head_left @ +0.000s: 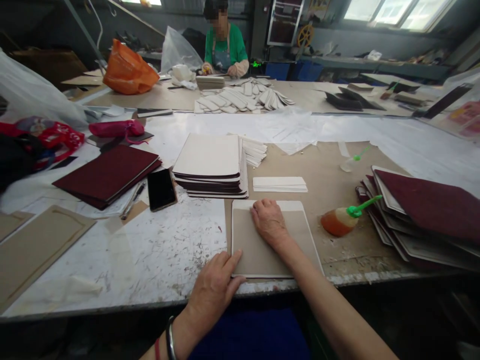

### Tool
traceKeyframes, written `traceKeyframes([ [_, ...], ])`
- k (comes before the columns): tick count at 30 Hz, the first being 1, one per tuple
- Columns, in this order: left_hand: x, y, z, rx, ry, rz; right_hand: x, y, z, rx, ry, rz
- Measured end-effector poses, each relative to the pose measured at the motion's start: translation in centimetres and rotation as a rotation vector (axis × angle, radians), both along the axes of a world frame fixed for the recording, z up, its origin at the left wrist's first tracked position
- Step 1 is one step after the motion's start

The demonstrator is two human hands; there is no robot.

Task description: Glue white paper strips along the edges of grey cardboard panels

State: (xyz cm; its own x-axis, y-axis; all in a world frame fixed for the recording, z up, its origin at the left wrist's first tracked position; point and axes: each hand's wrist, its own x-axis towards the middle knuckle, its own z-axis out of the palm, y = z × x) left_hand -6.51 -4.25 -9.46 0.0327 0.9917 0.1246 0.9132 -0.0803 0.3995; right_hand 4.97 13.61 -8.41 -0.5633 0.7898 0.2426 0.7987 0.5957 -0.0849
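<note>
A beige board with a white border lies flat at the table's near edge. My right hand rests on its upper middle with the fingers curled down, pressing the surface. My left hand lies at the board's lower left corner, fingers together and flat, thumb on the board's edge. Neither hand holds anything. Behind the board sit a stack of white-topped covers and a small pile of white strips. An orange glue bottle with a green nozzle lies on its side to the right.
Maroon covers with a pen and a black phone lie left. A fanned pile of maroon and white covers fills the right. A person in green works at the far side beside an orange bag.
</note>
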Motion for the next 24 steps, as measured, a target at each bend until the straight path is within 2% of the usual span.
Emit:
traceKeyframes([
  [8,-0.04,-0.06,-0.36,0.02,-0.007,0.019,-0.03,-0.21,-0.84,0.024,0.026,-0.063],
  [15,0.02,-0.04,-0.38,-0.026,0.004,0.008,0.05,0.01,-0.91,0.02,0.046,-0.058],
  [24,-0.06,0.04,-0.56,0.006,-0.02,0.0,0.11,0.29,-1.11,0.004,0.056,-0.05],
])
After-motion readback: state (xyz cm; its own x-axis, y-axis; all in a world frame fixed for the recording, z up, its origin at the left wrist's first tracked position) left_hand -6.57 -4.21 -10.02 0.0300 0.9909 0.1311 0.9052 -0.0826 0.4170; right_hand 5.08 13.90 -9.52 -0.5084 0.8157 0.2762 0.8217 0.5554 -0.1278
